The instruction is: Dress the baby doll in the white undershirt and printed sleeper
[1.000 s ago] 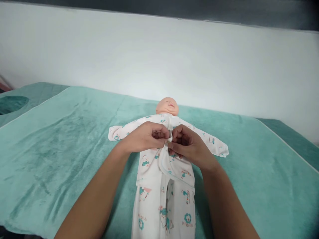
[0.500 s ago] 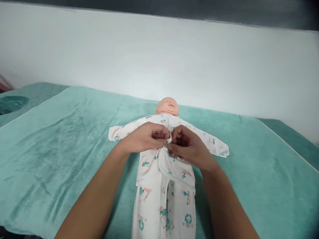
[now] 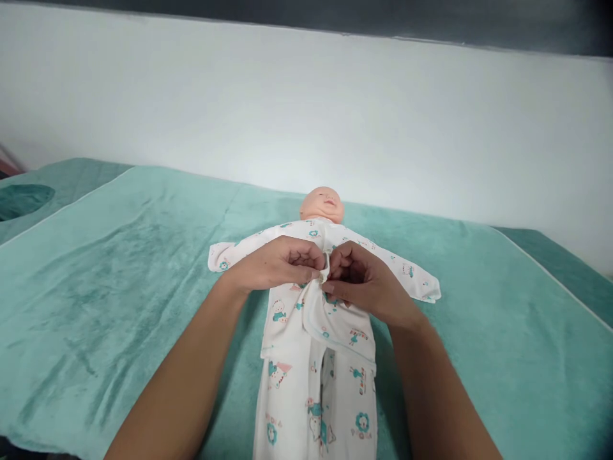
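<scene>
A baby doll (image 3: 322,204) lies on its back on a teal towel (image 3: 119,268), head away from me. It wears a white printed shirt (image 3: 335,322) and matching trousers (image 3: 311,409). Over the doll's chest, my left hand (image 3: 275,263) and my right hand (image 3: 364,278) meet with fingers curled. Both pinch the front edges of the shirt together at the middle. The sleeves spread out to either side.
The towel covers a padded table against a white wall (image 3: 306,108). A round dark opening (image 3: 22,199) shows in the table at the far left. The table's right edge (image 3: 565,281) runs diagonally.
Almost nothing has moved. Both hands stay pinched on the shirt front, and the fingers have shifted only slightly.
</scene>
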`<state>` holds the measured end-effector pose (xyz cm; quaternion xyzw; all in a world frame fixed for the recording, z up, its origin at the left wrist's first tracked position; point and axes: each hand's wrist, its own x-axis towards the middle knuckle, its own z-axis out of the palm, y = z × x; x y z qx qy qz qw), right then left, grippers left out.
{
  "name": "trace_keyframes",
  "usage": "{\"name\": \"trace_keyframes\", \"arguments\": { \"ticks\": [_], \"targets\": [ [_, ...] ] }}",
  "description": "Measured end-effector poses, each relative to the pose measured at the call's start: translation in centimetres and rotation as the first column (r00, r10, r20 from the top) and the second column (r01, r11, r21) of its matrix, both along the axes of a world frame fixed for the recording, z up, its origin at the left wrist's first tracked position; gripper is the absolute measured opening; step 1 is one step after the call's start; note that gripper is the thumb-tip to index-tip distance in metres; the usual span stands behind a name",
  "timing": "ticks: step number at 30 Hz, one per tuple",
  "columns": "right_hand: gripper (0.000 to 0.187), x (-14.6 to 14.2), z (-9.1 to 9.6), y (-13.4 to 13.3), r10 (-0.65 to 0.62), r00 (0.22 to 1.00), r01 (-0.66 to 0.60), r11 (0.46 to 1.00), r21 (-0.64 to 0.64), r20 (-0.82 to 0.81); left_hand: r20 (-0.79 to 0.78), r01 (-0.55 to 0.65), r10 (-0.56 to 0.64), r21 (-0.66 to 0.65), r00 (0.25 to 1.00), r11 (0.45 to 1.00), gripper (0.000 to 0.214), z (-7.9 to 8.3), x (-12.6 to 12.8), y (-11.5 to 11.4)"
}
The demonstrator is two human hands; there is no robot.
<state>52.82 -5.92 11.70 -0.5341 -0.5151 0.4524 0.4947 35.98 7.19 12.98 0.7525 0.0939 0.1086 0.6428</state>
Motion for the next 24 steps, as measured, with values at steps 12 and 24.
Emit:
{"name": "trace_keyframes", "arguments": {
  "ticks": [12,24],
  "targets": [
    [0.021,0.0,-0.2,0.0,0.026,0.999,-0.026,1.000,0.009,-0.033,-0.009,-0.044,0.044,0.005,0.999,0.999,0.008,0.3,0.1,-0.4],
    [0.011,2.8,-0.6,0.1,-0.377,0.916,0.400,0.866,0.301,-0.135,0.310,-0.546,0.548,-0.099,0.777,0.832,0.015,-1.2,-0.7,1.8]
  ]
}}
